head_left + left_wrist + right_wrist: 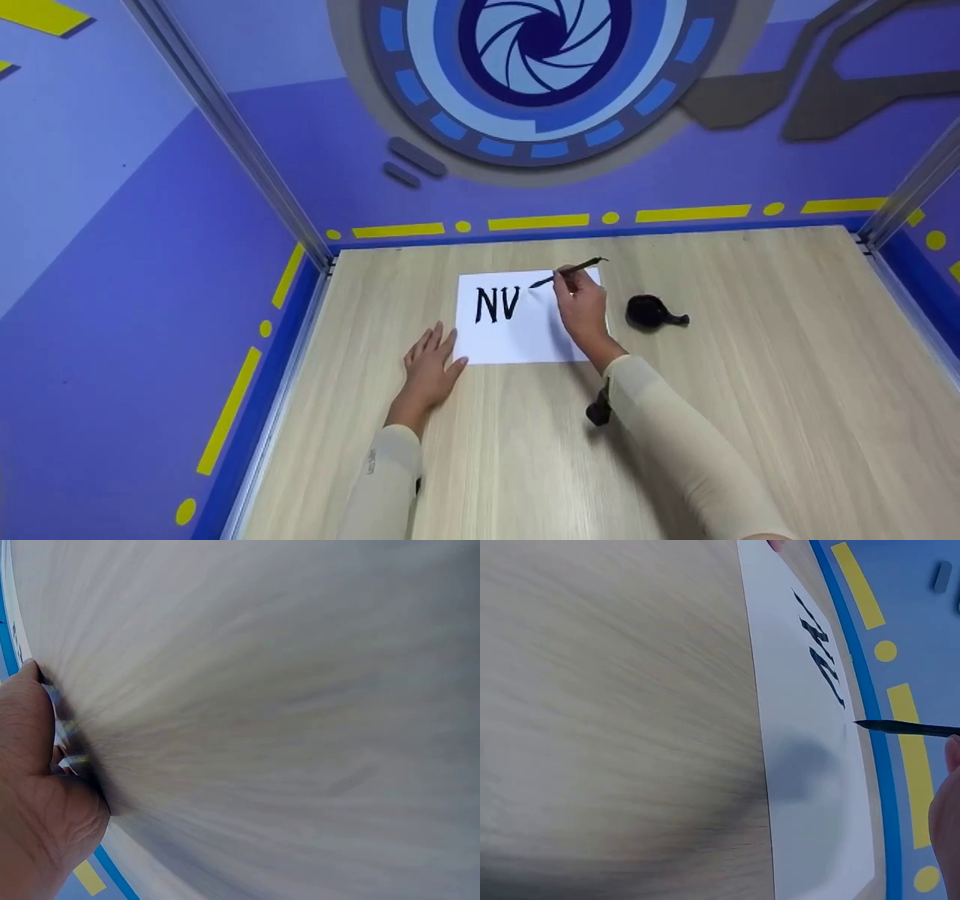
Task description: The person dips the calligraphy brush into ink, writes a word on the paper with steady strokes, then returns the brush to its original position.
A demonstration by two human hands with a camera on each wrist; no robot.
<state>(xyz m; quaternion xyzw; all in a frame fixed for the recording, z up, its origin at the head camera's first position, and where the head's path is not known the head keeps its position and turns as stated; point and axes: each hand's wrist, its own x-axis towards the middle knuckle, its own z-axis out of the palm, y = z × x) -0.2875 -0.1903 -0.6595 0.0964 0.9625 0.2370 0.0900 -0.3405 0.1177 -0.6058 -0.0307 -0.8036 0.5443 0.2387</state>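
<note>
A white sheet of paper [495, 341] lies on the wooden table, bearing the black letters "NV" [496, 304]. My right hand [583, 306] pinches a dark paintbrush [581, 268] over the upper part of the sheet. In the right wrist view the pointed tip of the paintbrush [881, 725] is just beyond the last letter; whether it touches the paper I cannot tell. My left hand [431, 367] rests with fingers extended at the sheet's left edge. The left wrist view shows mostly thumb and palm of this hand [37, 765] against the table.
A small black dish with a short handle [646, 311] sits on the table [750, 360] right of the paper. Blue-purple printed panels [292, 142] wall the table at the back and sides. A dark wrist device [598, 411] hangs under the right sleeve.
</note>
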